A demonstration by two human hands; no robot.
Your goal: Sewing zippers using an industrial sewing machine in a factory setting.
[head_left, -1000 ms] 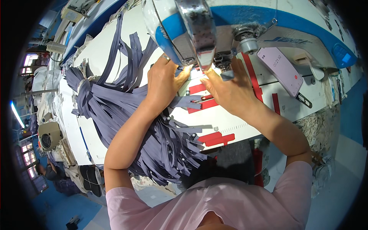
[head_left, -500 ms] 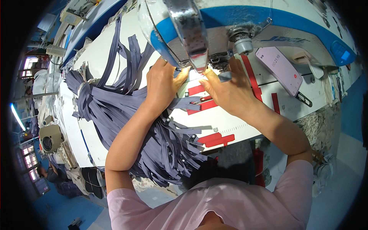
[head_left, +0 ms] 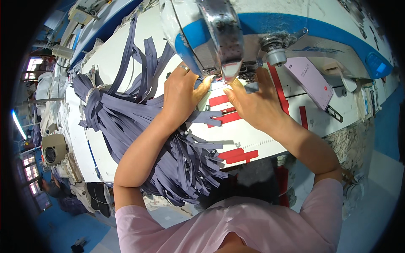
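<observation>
Both my hands are at the needle area beneath the head of a white and blue sewing machine (head_left: 270, 31). My left hand (head_left: 179, 90), wearing a ring, has its thumb pressed on a grey-blue zipper (head_left: 197, 82) left of the presser foot; its other fingertips are partly hidden. Right of the needle, my right hand (head_left: 257, 101) has thumb and forefinger close together at the work, and what they pinch is too small to make out. A large tied bundle of grey-blue zippers (head_left: 126, 111) lies under and beside my left forearm, their loose ends hanging over the table's front edge.
Red tape strips (head_left: 238, 156) mark the white table (head_left: 261, 141). A pale phone (head_left: 310, 82) lies right of my right hand, below the machine's arm. Further left are a beige speaker-like box (head_left: 55, 149) and another person (head_left: 59, 189) in the background.
The view has shifted slightly, so the machine appears lower and further right. My hands stay at the needle; the zipper end beside my left hand has moved a little.
</observation>
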